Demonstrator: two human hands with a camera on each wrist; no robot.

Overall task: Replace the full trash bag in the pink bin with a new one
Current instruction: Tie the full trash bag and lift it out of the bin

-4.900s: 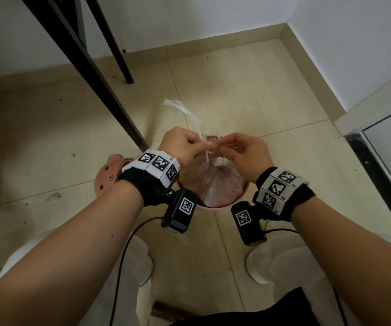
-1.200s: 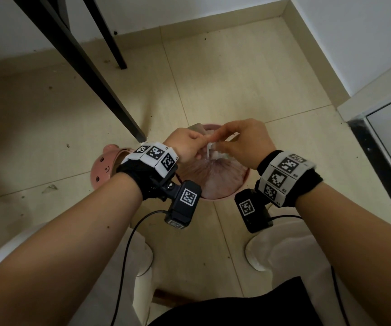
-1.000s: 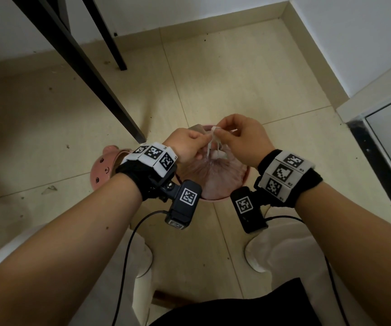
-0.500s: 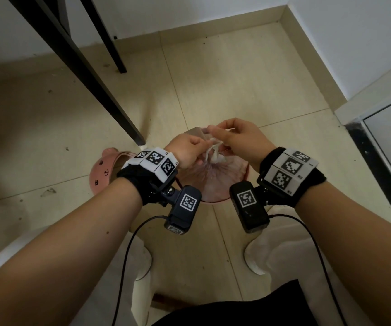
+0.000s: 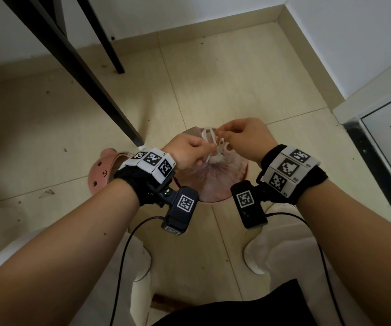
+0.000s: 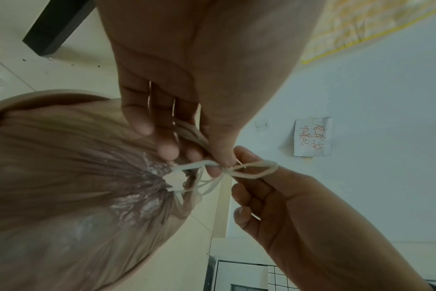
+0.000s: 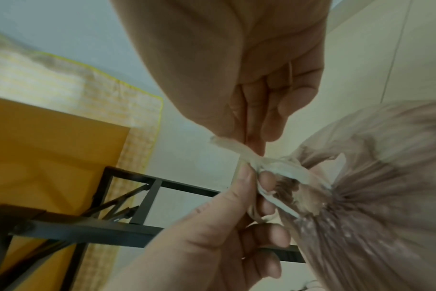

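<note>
Hands at the gathered neck of the trash bag (image 5: 215,182).
Left hand (image 5: 186,150) and right hand (image 5: 246,137) each pinched the white drawstring (image 6: 251,169), fingers curled, above the pink bin (image 5: 246,170).

We've got the bag (image 5: 215,182) sitting in the bin (image 5: 246,170), lid (image 5: 100,169) on the floor (image 5: 225,74) to its left, table leg (image 5: 100,97) behind.

The round pink plastic bin (image 5: 222,200) was mostly hidden beneath the gathered translucent pinkish trash bag (image 5: 213,177) and both wrists; only a sliver of its rim showed. The bag's contents could not be made out. Beside the bin, the pink lid with a small face (image 5: 100,171) was partly covered by the left wrist.
</note>
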